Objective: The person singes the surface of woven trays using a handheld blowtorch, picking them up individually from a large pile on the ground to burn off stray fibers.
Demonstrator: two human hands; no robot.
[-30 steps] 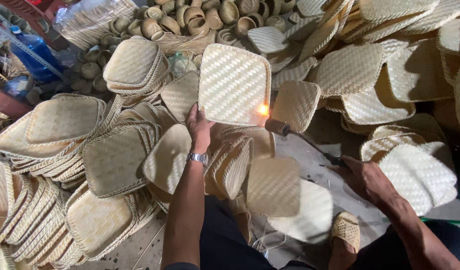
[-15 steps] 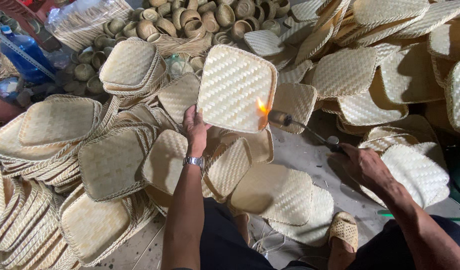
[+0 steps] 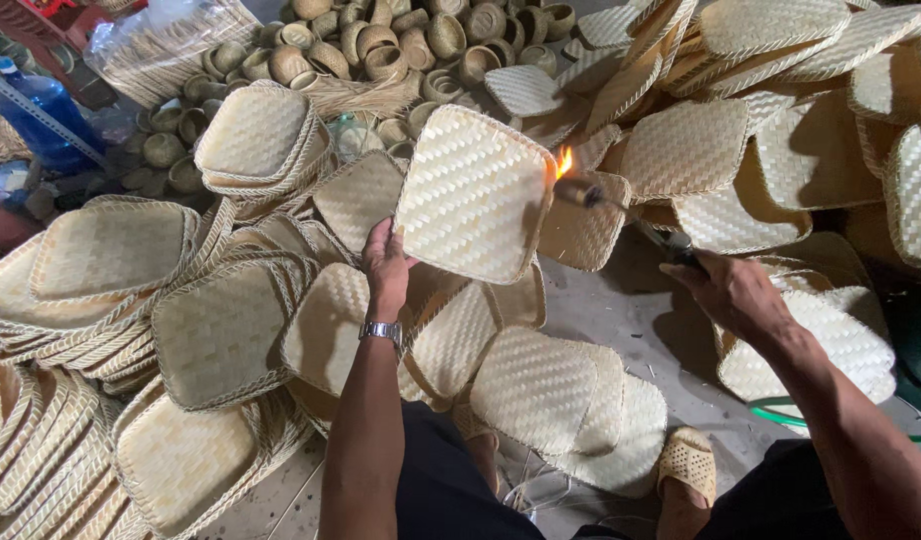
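My left hand [image 3: 386, 268], with a metal watch on its wrist, holds up a square woven bamboo tray [image 3: 476, 195] by its lower left edge, bottom side towards me. My right hand [image 3: 731, 290] grips a thin gas torch [image 3: 631, 215] whose tip points at the tray's right rim. A small orange flame [image 3: 565, 162] burns at that rim.
Piles of similar woven trays [image 3: 111, 250] lie at the left and at the back right [image 3: 781, 130]. Small round woven cups [image 3: 401, 45] are heaped at the back. A blue water bottle [image 3: 43, 105] stands far left. A green hose [image 3: 781, 412] and my sandalled foot [image 3: 689, 462] rest on the concrete floor.
The held tray has tilted and the flame has moved up along its right rim. My right hand with the torch has shifted up and to the right.
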